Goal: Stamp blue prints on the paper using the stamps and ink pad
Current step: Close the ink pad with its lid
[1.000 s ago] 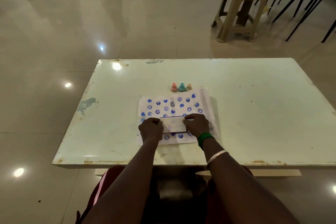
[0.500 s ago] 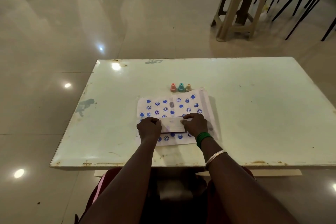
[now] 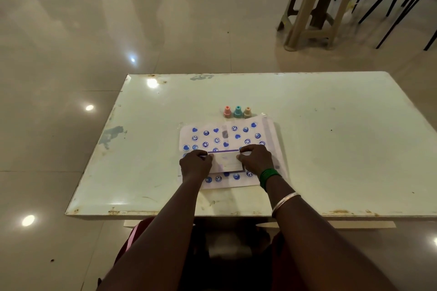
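Note:
A white paper [image 3: 208, 136] covered with several blue heart and smiley prints lies on the pale table [image 3: 331, 149]. On top of it sits the flat rectangular ink pad case [image 3: 227, 160], its lid showing a thin blue edge along the far side. My left hand [image 3: 196, 164] grips the case's left end and my right hand [image 3: 256, 160] grips its right end. Beyond the paper three small stamps stand upright in a row: pink [image 3: 227, 112], teal [image 3: 238, 111] and orange [image 3: 247, 112].
A beige plastic stool [image 3: 316, 4] stands on the tiled floor beyond the table at the right, with black chair legs [image 3: 402, 2] further right. The table's near edge [image 3: 212, 213] is close to my lap.
Both hands stay on the ink pad case over the paper; the case's far edge now shows as a clearer blue line. The view has shifted slightly.

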